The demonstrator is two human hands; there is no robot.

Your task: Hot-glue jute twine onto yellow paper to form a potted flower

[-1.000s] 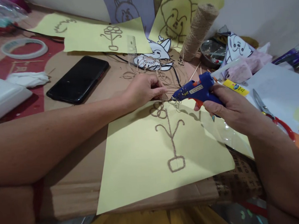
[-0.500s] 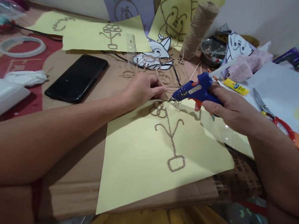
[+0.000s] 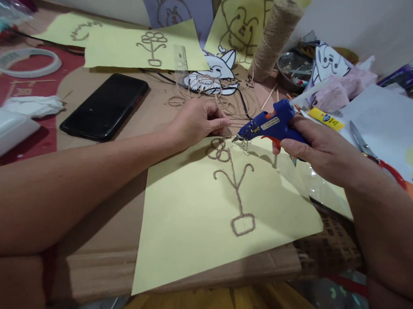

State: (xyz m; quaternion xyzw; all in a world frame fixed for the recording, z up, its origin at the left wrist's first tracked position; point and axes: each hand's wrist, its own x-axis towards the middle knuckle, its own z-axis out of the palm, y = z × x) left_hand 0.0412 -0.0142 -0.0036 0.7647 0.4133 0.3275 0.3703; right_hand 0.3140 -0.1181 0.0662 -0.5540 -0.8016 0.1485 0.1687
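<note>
My right hand (image 3: 313, 142) is wrapped round a blue glue gun (image 3: 267, 123) with an orange trigger. Its nozzle points left and down, close to the top edge of a yellow sheet (image 3: 185, 220). On that sheet, brown twine forms a potted flower (image 3: 236, 190) with looped petals. My left hand (image 3: 204, 120) is closed in a pinch at the sheet's top edge, holding thin twine (image 3: 228, 131) beside the nozzle. Whether the nozzle touches the paper I cannot tell. Loose twine (image 3: 220, 100) lies tangled just behind my left hand.
A black phone (image 3: 105, 106) lies left of my forearm. Behind stand a twine spool (image 3: 276, 38) and another yellow sheet with a flower (image 3: 118, 50). A tape roll (image 3: 27, 62) is at far left. Scissors (image 3: 365, 141) and a yellow tube (image 3: 325, 119) lie to the right.
Very little differs. The glue gun has shifted very slightly near the petals, while my left hand keeps its pinch in the same place.
</note>
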